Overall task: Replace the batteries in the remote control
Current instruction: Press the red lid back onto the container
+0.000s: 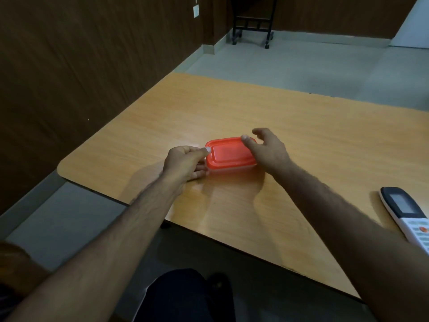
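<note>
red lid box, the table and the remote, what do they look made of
Red lid: looks like smooth plastic, moulded with a raised rim, slightly glossy. The box under it seems pale translucent plastic, mostly hidden.
Table: wood-grain pattern with a shiny reflection, probably laminate rather than solid wood.
Remote: white hard plastic shell, dark top around a grey screen; the buttons are too blurred to judge.

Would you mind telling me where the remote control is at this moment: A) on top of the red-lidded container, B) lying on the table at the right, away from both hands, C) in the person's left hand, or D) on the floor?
B: the remote control lies on the table at the right edge of the view, while the left hand and right hand are both at the red-lidded container.
</note>
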